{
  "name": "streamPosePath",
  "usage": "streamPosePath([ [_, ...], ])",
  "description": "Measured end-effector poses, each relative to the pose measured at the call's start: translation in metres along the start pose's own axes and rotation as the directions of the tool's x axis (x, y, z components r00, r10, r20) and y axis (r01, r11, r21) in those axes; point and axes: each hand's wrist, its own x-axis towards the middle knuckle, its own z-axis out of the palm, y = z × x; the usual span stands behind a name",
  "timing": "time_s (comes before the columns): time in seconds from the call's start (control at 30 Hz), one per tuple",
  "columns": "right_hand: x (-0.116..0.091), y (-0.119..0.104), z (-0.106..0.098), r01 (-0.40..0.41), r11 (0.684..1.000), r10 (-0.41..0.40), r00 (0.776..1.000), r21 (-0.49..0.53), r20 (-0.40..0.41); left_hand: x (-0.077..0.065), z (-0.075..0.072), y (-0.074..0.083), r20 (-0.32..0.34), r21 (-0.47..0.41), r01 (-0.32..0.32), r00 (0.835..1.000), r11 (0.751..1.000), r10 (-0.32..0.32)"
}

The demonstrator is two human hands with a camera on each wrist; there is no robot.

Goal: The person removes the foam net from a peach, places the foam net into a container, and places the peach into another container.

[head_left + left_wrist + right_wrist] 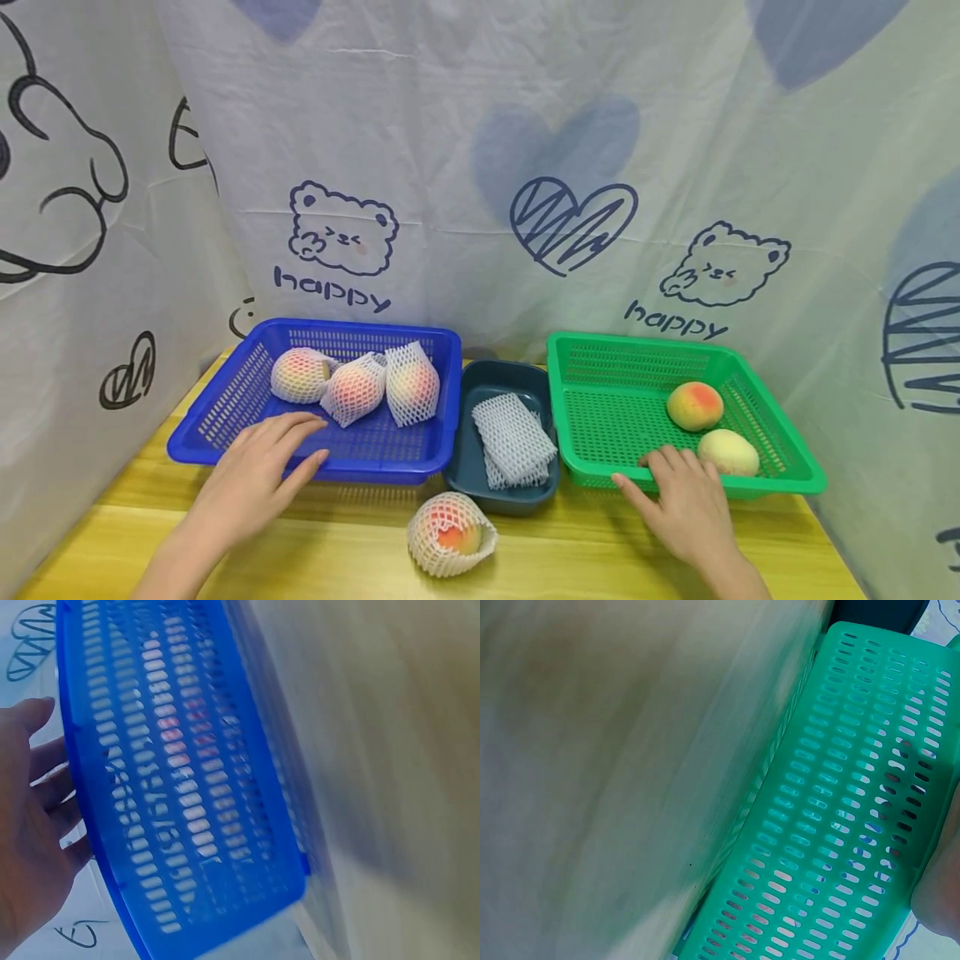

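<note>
My left hand [258,471] hovers at the front rim of the blue basket [427,454], thumb and fingers apart with nothing between them. Three peaches in white foam nets lie in that basket: one at left [298,377], one in the middle [356,388], one at right [412,383]. Over the front rim of the green basket [600,475] reaches my right hand [686,500], its fingertips close to a pale peach [729,454]. Behind it sits a redder bare peach [695,406]. On the table, between the hands, rests another netted peach [446,533], its red skin showing through the opening.
Between the two baskets stands a dark teal tray [468,475] holding flat white foam nets [513,437]. The wooden table [337,554] runs along the front. A printed cloth [442,275] hangs behind and at both sides.
</note>
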Motion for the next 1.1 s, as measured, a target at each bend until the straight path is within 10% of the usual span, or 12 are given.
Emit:
streamPosePath([
  [0.33,-0.001,-0.002,-0.002,-0.009,1.0,0.009,1.0,0.001,0.001,-0.007,0.004,-0.014,0.141,0.134,0.016,0.989,0.991,-0.035],
  [1.1,0.0,-0.003,-0.006,-0.032,0.997,0.031,0.999,0.066,0.021,-0.011,0.01,-0.016,0.163,0.186,0.032,0.985,0.982,-0.063],
])
